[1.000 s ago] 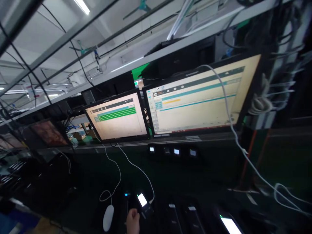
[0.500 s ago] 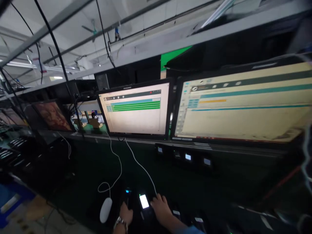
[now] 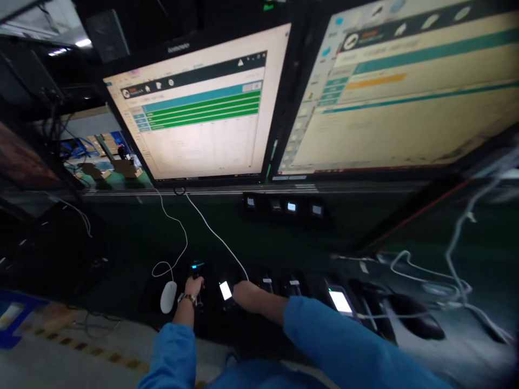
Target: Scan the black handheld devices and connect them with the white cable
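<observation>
The left hand (image 3: 193, 286) grips a small dark device with a cyan light (image 3: 197, 268), standing on the dark green counter (image 3: 284, 243). The right hand (image 3: 245, 292) rests beside a lit phone-like screen (image 3: 225, 290); its grip cannot be told. A white oval mouse (image 3: 168, 296) lies left. 2 bright monitors (image 3: 198, 119) stand behind, under a dim shelf.

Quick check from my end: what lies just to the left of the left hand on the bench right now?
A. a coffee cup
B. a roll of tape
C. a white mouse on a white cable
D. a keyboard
C. The white mouse lies on the dark bench just left of the left hand, with its white cable looping up toward the left monitor.
</observation>
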`<act>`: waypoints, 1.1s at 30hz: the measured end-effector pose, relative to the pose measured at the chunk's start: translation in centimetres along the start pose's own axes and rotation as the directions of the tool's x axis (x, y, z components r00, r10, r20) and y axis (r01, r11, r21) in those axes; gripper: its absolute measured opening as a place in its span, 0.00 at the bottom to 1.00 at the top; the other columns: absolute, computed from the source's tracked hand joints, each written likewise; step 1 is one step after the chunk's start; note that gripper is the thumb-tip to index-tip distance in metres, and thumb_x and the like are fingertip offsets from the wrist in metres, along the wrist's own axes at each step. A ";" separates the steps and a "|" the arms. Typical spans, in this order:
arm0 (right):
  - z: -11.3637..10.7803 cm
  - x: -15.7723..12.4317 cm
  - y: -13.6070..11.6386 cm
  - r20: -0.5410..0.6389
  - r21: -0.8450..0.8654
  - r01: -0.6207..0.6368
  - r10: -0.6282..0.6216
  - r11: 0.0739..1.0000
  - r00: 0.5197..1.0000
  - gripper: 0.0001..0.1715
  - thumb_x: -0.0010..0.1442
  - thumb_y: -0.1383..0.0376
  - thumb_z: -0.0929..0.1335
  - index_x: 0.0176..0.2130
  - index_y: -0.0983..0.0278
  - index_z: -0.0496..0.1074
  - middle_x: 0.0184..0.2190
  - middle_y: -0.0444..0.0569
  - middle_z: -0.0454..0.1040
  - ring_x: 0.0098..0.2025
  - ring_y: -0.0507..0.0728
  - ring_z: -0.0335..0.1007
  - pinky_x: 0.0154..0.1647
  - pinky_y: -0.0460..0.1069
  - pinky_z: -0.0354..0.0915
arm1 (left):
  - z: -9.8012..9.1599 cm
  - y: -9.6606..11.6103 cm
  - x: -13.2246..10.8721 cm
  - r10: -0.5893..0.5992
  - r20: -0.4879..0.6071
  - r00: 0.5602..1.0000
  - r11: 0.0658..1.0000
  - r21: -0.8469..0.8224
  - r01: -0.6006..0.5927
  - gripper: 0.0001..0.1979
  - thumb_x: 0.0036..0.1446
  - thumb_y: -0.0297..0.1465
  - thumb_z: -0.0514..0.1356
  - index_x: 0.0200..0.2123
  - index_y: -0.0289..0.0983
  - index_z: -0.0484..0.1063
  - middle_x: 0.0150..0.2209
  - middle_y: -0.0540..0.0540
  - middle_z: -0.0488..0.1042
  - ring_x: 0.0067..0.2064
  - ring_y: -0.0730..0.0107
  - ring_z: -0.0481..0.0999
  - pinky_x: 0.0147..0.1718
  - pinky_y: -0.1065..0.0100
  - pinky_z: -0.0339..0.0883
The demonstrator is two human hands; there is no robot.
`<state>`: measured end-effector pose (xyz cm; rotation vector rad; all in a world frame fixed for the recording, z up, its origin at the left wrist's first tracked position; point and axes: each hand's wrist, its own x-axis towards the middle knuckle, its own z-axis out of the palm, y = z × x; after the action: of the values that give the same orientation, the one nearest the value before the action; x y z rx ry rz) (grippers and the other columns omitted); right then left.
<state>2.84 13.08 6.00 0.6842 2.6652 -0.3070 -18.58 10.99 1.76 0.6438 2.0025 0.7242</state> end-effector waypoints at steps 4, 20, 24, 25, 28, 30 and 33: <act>-1.9 -1.4 1.3 -0.051 0.001 -0.012 0.012 1.000 0.999 0.07 0.53 0.78 0.68 0.28 0.71 0.76 0.30 0.54 0.79 0.34 0.58 0.76 0.37 0.53 0.72 | 0.4 -0.1 -5.1 0.051 -0.021 0.998 0.983 -0.175 -0.054 0.05 0.55 0.31 0.57 0.33 0.35 0.67 0.22 0.54 0.68 0.25 0.75 0.70 0.27 0.71 0.64; -9.5 -15.7 7.8 -0.832 0.478 0.278 0.329 0.833 0.446 0.17 0.65 0.60 0.64 0.47 0.67 0.75 0.43 0.54 0.76 0.48 0.56 0.70 0.48 0.53 0.69 | 13.6 5.3 -15.8 0.159 0.363 0.918 0.987 -0.064 -0.146 0.11 0.51 0.30 0.62 0.37 0.36 0.65 0.20 0.56 0.67 0.20 0.77 0.66 0.20 0.73 0.61; -8.8 -16.2 8.0 -0.839 0.479 0.324 0.317 0.816 0.443 0.16 0.64 0.60 0.65 0.46 0.66 0.75 0.42 0.54 0.77 0.46 0.56 0.71 0.47 0.52 0.69 | 13.9 6.4 -16.6 0.168 0.350 0.922 0.985 -0.031 -0.168 0.09 0.52 0.31 0.62 0.36 0.37 0.65 0.20 0.56 0.66 0.21 0.76 0.67 0.22 0.72 0.62; -8.7 -16.2 8.0 -0.842 0.478 0.334 0.316 0.812 0.437 0.16 0.63 0.60 0.66 0.46 0.66 0.76 0.42 0.54 0.77 0.46 0.56 0.71 0.47 0.52 0.69 | 13.9 6.5 -16.7 0.171 0.347 0.922 0.985 -0.029 -0.172 0.09 0.52 0.31 0.62 0.35 0.37 0.65 0.20 0.56 0.66 0.21 0.75 0.67 0.22 0.72 0.62; -8.7 -16.4 8.0 -0.848 0.480 0.355 0.319 0.802 0.424 0.15 0.63 0.60 0.67 0.45 0.66 0.76 0.42 0.54 0.77 0.46 0.56 0.71 0.48 0.51 0.69 | 14.0 6.8 -16.9 0.182 0.340 0.922 0.983 -0.036 -0.181 0.10 0.52 0.33 0.62 0.33 0.37 0.64 0.20 0.56 0.65 0.21 0.76 0.67 0.22 0.72 0.62; -8.8 -16.7 7.9 -0.846 0.485 0.361 0.323 0.797 0.424 0.15 0.63 0.61 0.67 0.45 0.66 0.76 0.42 0.54 0.77 0.46 0.56 0.71 0.48 0.51 0.69 | 14.2 6.9 -17.0 0.188 0.331 0.925 0.982 -0.047 -0.183 0.10 0.51 0.33 0.63 0.32 0.37 0.63 0.19 0.57 0.65 0.21 0.77 0.66 0.22 0.72 0.62; -9.2 -17.3 7.5 -0.846 0.485 0.370 0.317 0.793 0.430 0.15 0.63 0.61 0.67 0.45 0.67 0.76 0.42 0.54 0.77 0.46 0.56 0.70 0.48 0.51 0.68 | 14.2 7.1 -17.4 0.206 0.303 0.930 0.978 -0.081 -0.190 0.12 0.50 0.34 0.63 0.32 0.37 0.62 0.19 0.57 0.65 0.21 0.78 0.65 0.22 0.72 0.61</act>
<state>17.87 14.98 20.45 1.3156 3.6446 -1.1866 3.11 7.57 10.29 0.8825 1.6409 0.7390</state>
